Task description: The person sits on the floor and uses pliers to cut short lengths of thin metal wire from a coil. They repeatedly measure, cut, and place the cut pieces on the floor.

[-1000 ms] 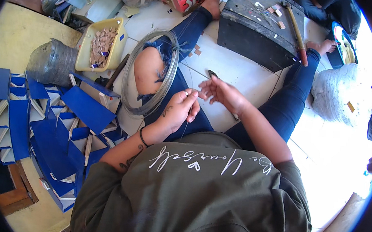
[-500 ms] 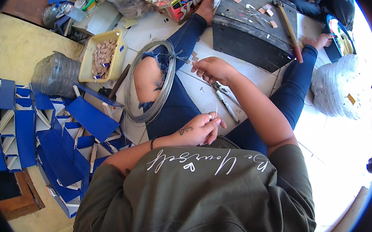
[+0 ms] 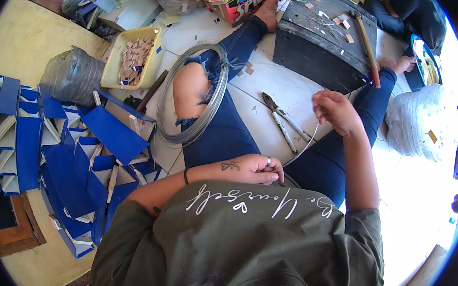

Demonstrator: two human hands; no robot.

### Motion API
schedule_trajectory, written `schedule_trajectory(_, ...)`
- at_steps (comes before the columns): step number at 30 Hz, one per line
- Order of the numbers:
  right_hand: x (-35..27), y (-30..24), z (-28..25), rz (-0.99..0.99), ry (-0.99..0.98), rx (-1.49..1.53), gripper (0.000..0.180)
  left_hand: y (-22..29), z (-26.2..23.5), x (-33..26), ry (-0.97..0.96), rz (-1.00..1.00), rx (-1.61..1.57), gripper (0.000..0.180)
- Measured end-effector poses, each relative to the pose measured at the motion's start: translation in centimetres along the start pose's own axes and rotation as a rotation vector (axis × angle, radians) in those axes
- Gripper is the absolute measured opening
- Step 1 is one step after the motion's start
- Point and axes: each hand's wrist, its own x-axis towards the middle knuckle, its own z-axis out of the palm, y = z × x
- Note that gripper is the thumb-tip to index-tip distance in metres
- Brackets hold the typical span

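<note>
In my right hand (image 3: 334,113), thumb and fingers are pinched on one end of a thin wire (image 3: 311,142), above my right thigh. The wire curves down toward my left hand (image 3: 259,170), which is closed on its other part close to my shirt; the fingertips there are partly hidden. Between my legs, pliers (image 3: 281,123) with white handles lie on the tiled floor, touched by neither hand. A grey wire coil (image 3: 163,102), bound at one side, rests around my bare left knee.
A black box (image 3: 324,53) bearing a hammer (image 3: 367,49) and brown pieces stands ahead. Left are a yellow basket (image 3: 154,60) of brown pieces and stacked blue pieces (image 3: 113,133). A wrapped bundle (image 3: 416,121) sits at right; another person (image 3: 414,17) sits beyond.
My right hand has moved right and nearer, away from the brown squares on the floor, drawing the wire toward my right thigh. My left hand has sunk slightly toward my shirt.
</note>
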Motion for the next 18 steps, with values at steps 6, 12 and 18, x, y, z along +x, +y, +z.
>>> schedule_trajectory(6, -5.1, -0.2, -0.4, -0.264, 0.153, 0.212, 0.017, 0.1, 0.1, -1.6, 0.074, 0.026, 0.139, 0.017)
schedule_trajectory(12, -5.7, -2.0, 2.2, -0.468, 0.095, 0.427, 0.018, -0.8, 0.6, -6.9, 0.23, 0.108, 0.306, 0.031)
schedule_trajectory(18, -1.4, -5.1, 8.3, -0.324, -0.169, 0.711, 0.018, -2.0, 3.8, -12.5, 0.539, -0.038, 0.215, 0.032)
